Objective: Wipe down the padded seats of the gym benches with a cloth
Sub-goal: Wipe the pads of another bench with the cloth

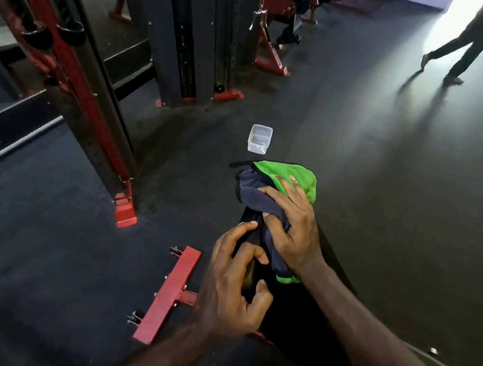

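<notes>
Right hand (290,234) presses cloth (282,188) on bench pad (293,317); no legible writing.

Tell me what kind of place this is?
Almost certainly a gym: a cable weight-stack machine, red and black rack uprights, dark rubber flooring, and a padded bench being wiped with a green and navy cloth.

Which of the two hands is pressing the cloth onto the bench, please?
The right hand holds the cloth; the left hand grips the bench pad's edge.
</notes>
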Action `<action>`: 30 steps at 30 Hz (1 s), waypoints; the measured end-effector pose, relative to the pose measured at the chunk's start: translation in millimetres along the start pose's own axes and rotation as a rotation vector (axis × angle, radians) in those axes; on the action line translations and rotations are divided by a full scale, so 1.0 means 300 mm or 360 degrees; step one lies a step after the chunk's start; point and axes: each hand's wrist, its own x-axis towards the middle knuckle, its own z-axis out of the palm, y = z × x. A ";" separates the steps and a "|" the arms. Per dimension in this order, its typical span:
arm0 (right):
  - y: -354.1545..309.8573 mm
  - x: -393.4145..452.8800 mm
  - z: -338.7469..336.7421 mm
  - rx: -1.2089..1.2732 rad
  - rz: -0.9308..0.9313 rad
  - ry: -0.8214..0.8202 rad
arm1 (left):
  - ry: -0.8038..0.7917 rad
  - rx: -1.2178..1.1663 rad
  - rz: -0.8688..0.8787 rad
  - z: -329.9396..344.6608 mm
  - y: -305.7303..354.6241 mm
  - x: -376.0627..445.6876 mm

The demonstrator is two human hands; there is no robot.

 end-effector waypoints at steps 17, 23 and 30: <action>-0.047 -0.022 0.001 0.0068 0.0122 0.0074 | -0.0023 -0.0022 -0.0034 -0.006 0.003 0.001; 0.017 -0.072 -0.034 0.0093 0.0145 0.0029 | -0.0045 -0.0018 -0.0038 -0.008 0.006 0.004; -0.051 -0.250 -0.022 0.0122 0.0272 -0.0011 | 0.0004 -0.0024 0.0000 -0.003 0.002 0.003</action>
